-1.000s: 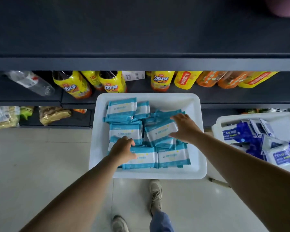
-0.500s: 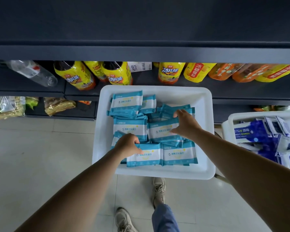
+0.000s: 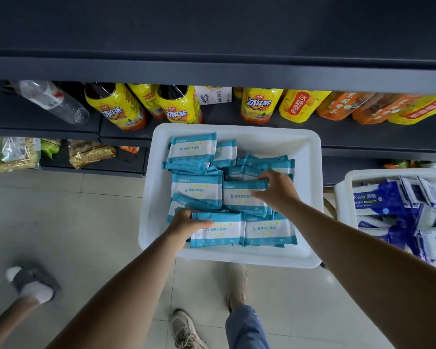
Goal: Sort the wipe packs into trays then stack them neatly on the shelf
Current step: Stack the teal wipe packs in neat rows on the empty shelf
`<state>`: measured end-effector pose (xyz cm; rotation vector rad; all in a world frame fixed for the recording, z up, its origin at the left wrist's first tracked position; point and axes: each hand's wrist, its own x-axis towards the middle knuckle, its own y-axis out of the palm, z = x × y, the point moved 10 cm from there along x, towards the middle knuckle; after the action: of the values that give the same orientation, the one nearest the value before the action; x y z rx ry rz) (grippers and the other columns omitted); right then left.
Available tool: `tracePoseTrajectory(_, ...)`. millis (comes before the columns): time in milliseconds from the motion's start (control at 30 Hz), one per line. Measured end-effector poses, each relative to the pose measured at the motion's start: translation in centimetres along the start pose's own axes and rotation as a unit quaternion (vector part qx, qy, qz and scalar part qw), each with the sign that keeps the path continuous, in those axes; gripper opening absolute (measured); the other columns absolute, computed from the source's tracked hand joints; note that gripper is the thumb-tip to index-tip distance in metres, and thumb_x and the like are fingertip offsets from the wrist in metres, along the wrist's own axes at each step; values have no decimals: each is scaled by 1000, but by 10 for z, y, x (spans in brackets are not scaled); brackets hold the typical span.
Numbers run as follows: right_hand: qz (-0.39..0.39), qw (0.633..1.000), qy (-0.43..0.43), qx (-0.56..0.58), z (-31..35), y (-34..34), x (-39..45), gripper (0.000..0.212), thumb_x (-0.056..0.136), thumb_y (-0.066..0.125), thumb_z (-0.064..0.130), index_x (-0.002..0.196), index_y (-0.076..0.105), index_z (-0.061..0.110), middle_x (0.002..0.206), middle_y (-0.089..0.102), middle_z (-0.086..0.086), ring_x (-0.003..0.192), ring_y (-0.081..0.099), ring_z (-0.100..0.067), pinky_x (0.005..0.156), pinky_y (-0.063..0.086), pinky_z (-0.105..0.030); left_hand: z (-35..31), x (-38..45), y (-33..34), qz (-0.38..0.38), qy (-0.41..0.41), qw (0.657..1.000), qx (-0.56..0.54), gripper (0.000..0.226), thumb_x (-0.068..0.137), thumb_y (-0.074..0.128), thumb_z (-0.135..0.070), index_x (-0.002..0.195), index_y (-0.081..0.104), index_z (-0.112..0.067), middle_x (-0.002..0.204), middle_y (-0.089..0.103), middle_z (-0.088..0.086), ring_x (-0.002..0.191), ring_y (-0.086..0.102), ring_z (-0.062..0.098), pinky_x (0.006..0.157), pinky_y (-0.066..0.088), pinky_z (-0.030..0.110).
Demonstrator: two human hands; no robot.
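teal packs being squared up in the white tray

shelving [image 3: 212,71] in dark metal fills the top of the view, with yellow drink bottles [image 3: 179,104] lying on a lower board; the stacking spot is probably up there, though nothing sits on it yet. below, the white tray [image 3: 310,152] rests in front of the shelf and holds the teal wipe packs [image 3: 196,191], some in flat rows at the near side, others heaped loose toward the back. a second tray [image 3: 342,195] to the right holds dark blue wipe packs [image 3: 378,197], apart from the teal ones, so sorting by colour looks largely done and tidying is the step in hand.

the right hand [image 3: 277,192] reaches in palm down, fingers curled over the far edge of a middle pack [image 3: 239,197], thumb on its face, seemingly gripping it to lay it flush. the left hand [image 3: 186,224] lies at the tray's near left, thumb on the front-row pack [image 3: 219,230] and fingers tucked at its end, likely steadying the row. both forearms stretch forward, nearly straight.
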<state>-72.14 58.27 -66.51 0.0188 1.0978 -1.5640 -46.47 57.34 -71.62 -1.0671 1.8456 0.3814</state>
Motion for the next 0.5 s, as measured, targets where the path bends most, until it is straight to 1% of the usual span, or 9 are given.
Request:
tracePoseTrajectory(100,1,1000,1,11,-1,6,-5,42,77,77,23,115,61,14,93,59,-1,74,51,-12,66,46,-25,11,-1,6,19,-16,1000,-11,40,67,82,-4,104,68,-7,102,73,6,95,69,20,91,54,40)
tracePoseTrajectory(200,10,998,24,57,-5,11,-9,41,79,76,21,117,63,11,87,59,0,69,51,-11,63,48,-27,15,0,7,14,-23,1000,-4,41,64,84,-10,103,69,-10,101,73,4,94,69,20,90,54,40)
tracePoseTrajectory(233,10,997,32,68,-6,11,-10,39,79,75,19,115,64,10,85,60,-1,67,51,-11,62,49,-28,14,0,7,9,-20,1000,-2,42,63,85,-11,102,69,-11,100,73,3,94,69,20,89,54,40)
tracePoseTrajectory(334,-3,993,58,102,-7,4,-15,33,79,75,16,110,67,9,81,63,0,60,50,-10,56,45,-24,3,-7,5,5,-3,1000,6,41,64,84,-12,103,69,-14,100,73,2,94,69,19,88,55,38)
tracePoseTrajectory(400,-21,991,64,116,-4,-5,-19,28,77,76,16,104,70,10,80,66,-2,59,52,-12,57,47,-26,-8,-16,0,4,11,1000,-2,39,68,82,-8,104,69,-13,102,73,3,95,68,19,88,55,36)
tracePoseTrajectory(467,-35,990,58,127,5,-17,-24,24,78,75,15,100,70,10,81,67,-2,58,53,-10,54,46,-24,-20,-26,-8,-3,25,1000,-13,35,69,80,-5,102,69,-12,99,73,4,94,69,20,83,56,33)
tracePoseTrajectory(500,-42,989,51,135,12,-23,-26,22,79,74,14,101,69,12,80,66,-1,57,52,-9,51,43,-21,-28,-31,-14,-10,33,999,-21,33,70,79,-3,99,69,-12,96,73,3,92,69,19,77,56,30)
